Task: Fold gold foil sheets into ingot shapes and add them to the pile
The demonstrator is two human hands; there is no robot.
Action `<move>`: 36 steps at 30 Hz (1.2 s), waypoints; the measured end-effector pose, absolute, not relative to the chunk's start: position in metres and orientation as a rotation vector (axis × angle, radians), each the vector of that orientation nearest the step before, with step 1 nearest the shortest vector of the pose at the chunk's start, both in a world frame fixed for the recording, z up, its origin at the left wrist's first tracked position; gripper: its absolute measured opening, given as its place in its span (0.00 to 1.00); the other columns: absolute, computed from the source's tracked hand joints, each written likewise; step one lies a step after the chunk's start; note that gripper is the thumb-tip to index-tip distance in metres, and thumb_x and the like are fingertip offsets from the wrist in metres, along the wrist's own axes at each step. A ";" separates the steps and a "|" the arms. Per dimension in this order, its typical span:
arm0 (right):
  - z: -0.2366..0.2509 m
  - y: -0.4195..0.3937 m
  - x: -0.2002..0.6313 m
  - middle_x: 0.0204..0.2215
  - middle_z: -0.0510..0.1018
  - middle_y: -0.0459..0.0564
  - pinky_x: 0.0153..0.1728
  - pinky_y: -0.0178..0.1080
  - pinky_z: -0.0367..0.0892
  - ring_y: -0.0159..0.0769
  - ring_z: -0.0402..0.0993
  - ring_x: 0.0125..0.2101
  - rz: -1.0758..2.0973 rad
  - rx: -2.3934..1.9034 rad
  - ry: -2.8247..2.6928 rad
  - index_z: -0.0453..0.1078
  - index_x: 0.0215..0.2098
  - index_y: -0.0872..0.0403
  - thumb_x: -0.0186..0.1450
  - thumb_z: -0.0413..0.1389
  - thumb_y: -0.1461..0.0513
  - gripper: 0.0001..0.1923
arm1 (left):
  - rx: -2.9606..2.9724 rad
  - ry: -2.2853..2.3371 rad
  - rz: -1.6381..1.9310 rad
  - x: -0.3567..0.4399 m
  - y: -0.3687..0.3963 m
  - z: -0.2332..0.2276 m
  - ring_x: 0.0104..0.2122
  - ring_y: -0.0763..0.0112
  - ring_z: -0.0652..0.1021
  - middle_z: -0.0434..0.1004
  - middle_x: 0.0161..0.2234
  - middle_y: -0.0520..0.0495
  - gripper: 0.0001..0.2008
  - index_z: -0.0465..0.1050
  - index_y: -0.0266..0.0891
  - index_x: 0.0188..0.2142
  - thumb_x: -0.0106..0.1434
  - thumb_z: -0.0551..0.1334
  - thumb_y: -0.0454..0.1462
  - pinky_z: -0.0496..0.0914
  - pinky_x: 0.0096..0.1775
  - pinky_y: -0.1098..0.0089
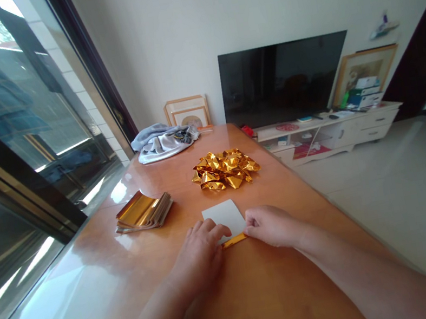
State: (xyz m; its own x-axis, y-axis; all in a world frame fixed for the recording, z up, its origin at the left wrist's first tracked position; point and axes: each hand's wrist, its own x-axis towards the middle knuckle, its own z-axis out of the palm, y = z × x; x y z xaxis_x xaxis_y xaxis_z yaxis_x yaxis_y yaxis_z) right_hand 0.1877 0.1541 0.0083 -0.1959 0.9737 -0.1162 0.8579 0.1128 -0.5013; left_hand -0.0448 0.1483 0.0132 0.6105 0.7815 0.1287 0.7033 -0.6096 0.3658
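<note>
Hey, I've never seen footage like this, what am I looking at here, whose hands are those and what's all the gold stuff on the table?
This is one picture from a camera worn on a person's head, looking forward and down, so the two bare arms coming in from the bottom are that person's own. There is no machine.

The left hand and right hand both press on a small sheet of paper, white side up, with a gold edge folded along its near side. It lies flat on a glossy wooden table.

Left of the hands sits a stack of gold foil sheets. Behind the sheet lies a pile of folded gold pieces. At the far end lies a bundle of cloth. Beyond the table stands a television.
</note>
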 end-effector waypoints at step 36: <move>0.045 0.101 0.179 0.36 0.84 0.62 0.32 0.42 0.63 0.51 0.81 0.35 0.336 -1.872 -2.729 0.69 0.63 0.51 0.67 0.52 0.64 0.26 | 2.737 1.063 0.192 -0.040 0.143 0.023 0.40 0.60 0.70 0.71 0.37 0.45 0.16 0.81 0.54 0.46 0.67 0.58 0.33 0.62 0.40 0.65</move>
